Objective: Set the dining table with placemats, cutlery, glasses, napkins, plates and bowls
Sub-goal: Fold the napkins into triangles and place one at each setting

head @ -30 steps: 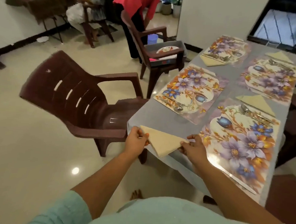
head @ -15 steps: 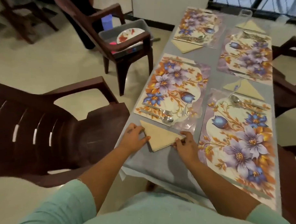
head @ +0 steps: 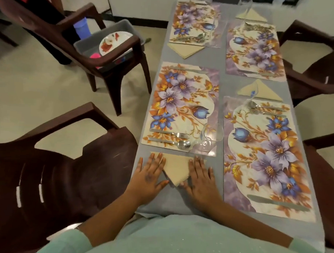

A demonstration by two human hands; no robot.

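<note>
On the grey table (head: pixel 222 75), left hand (head: pixel 151 176) and right hand (head: pixel 201 176) press the napkin (head: pixel 177 169) flat.

We see both hands flat on the folded napkin (head: pixel 177 169): L hand (head: pixel 151 175) on its left side, R hand (head: pixel 200 176) on its right. It lies just below the placemat (head: pixel 182 106) w/ fork (head: pixel 170 133), spoon (head: pixel 171 143), glass (head: pixel 212 136).

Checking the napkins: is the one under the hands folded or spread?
Folded: the napkin lies as a triangle, pointing toward the person.
</note>
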